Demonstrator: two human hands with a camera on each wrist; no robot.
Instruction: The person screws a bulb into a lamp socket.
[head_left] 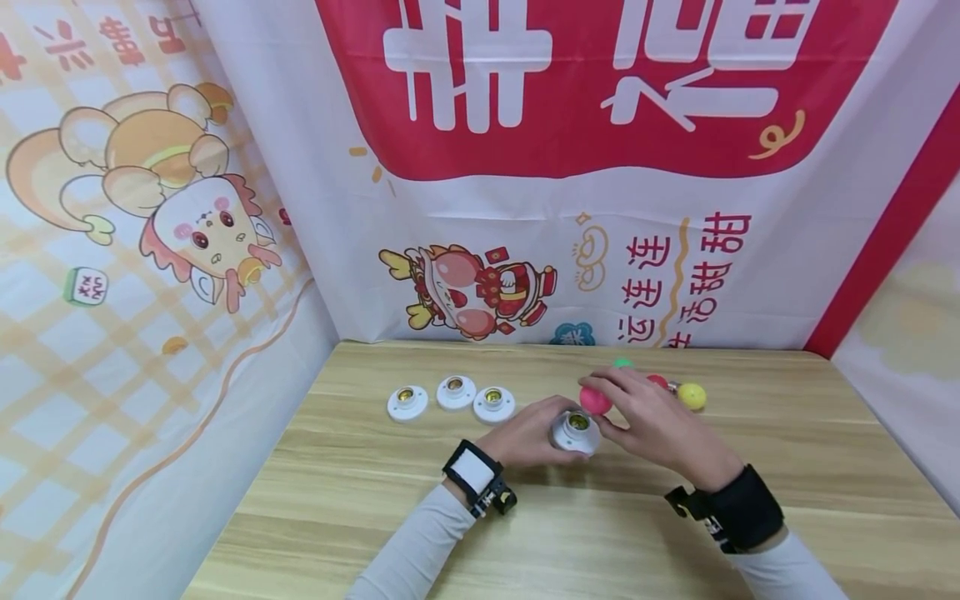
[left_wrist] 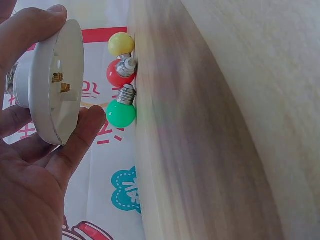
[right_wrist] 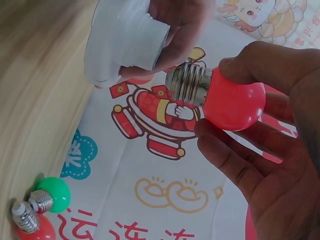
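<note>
A white round lamp holder (head_left: 576, 432) is gripped by my left hand (head_left: 528, 435), lifted off the table. Its underside, with two brass screws, shows in the left wrist view. My right hand (head_left: 660, 421) pinches a pinkish-red light bulb (right_wrist: 235, 100) between thumb and fingers. The bulb's metal screw base points toward the lamp holder (right_wrist: 125, 42), close to its socket but apart from it in the right wrist view.
Three more white lamp holders (head_left: 493, 404) stand on the wooden table (head_left: 337, 500) to the left. Behind my right hand lie a green bulb (left_wrist: 121, 114), a red bulb (left_wrist: 120, 73) and a yellow bulb (head_left: 692, 396). A printed cloth (head_left: 465, 208) hangs along the back edge.
</note>
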